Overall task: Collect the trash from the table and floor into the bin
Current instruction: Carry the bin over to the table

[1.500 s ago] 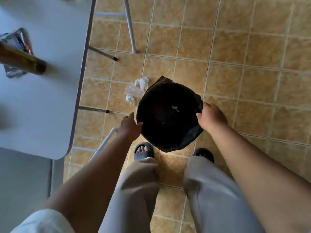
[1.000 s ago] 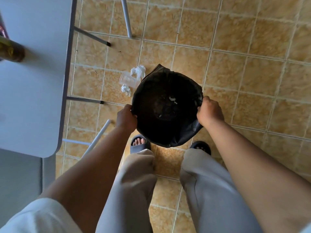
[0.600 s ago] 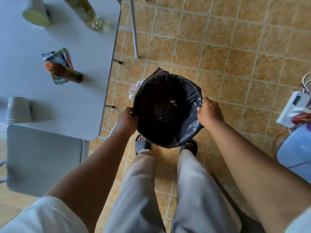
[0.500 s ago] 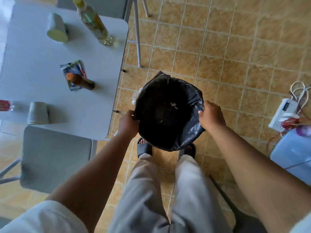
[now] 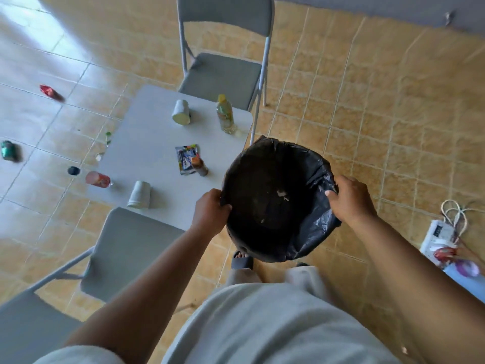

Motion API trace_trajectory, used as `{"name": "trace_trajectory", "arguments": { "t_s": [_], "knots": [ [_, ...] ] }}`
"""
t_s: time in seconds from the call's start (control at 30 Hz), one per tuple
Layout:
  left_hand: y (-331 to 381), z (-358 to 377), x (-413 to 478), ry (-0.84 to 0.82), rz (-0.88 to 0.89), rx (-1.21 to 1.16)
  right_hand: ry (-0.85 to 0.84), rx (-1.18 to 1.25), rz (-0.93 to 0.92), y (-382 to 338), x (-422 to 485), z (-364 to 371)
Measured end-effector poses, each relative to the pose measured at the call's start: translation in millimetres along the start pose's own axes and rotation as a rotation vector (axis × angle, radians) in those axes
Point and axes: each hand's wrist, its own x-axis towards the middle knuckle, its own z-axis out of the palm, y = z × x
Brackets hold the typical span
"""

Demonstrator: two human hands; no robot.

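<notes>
Trash all over, starting far left: green can [image 5: 7, 150] down on the floor at nine o'clock from the worktop [image 5: 157, 127], blurred. Red wrapper [image 5: 49, 91] on the tiles out at ten o'clock, well apart from the can. Dark round cap-like thing [image 5: 73, 170] on the floor just beside the worktop's near-left corner.

On to the worktop itself: reddish container [image 5: 97, 179] right at the eight-o'clock corner, too blurred to name. White paper cup [image 5: 139, 194] near the six-o'clock edge, lying or upended, hard to say. Second paper cup [image 5: 181, 112] up at twelve o'clock. Crinkled snack packet [image 5: 186, 158] flat in the middle, small brown bottle [image 5: 200, 168] on its lower-right corner. Clear bottle with a yellow cap [image 5: 225, 114] upright at the two-o'clock corner. Grey folding chair [image 5: 223, 74] beyond at twelve o'clock, another chair [image 5: 126, 248] at six.

Now the action: left hand [image 5: 211, 212] curled over the rim at nine o'clock of the bin [image 5: 273, 185], thumb hooked over the edge, gripping. Bin at four o'clock from the worktop, mouth wide to the camera, black liner [image 5: 319, 232] draped over the side, a few pale scraps at the bottom. Right hand [image 5: 351, 199] clamped on the rim at three o'clock, fingers wrapped round bunched liner. Far right, white power strip [image 5: 438, 233] with cables on the floor.
</notes>
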Motion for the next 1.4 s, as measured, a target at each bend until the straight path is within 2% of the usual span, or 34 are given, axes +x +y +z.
{"name": "trace_trajectory", "arguments": {
  "t_s": [0.07,0.13,0.27,0.6,0.9,1.1,1.4],
  "knots": [
    [-15,-22,-5,0.05,-0.019,-0.026,-0.008,0.017,-0.047,-28,-1,1],
    [-19,-27,-6,0.051,-0.015,-0.011,-0.037,0.03,-0.019,-36,1,2],
    [-34,-47,-8,0.146,-0.113,-0.081,-0.139,0.049,-0.102,-67,19,1],
    [-21,-35,-46,0.387,-0.41,-0.231,-0.312,0.053,-0.432,-109,84,-18],
    [-9,-4,-117,0.673,-0.682,-0.276,-0.515,-0.027,-0.829,-161,104,-2],
    [-23,4,-137,0.762,-0.835,-0.436,-0.595,-0.11,-0.988,-218,100,29],
    [-62,13,-122,0.82,-1.015,-0.629,-0.669,-0.295,-1.101,-302,93,84]
  ]
}}
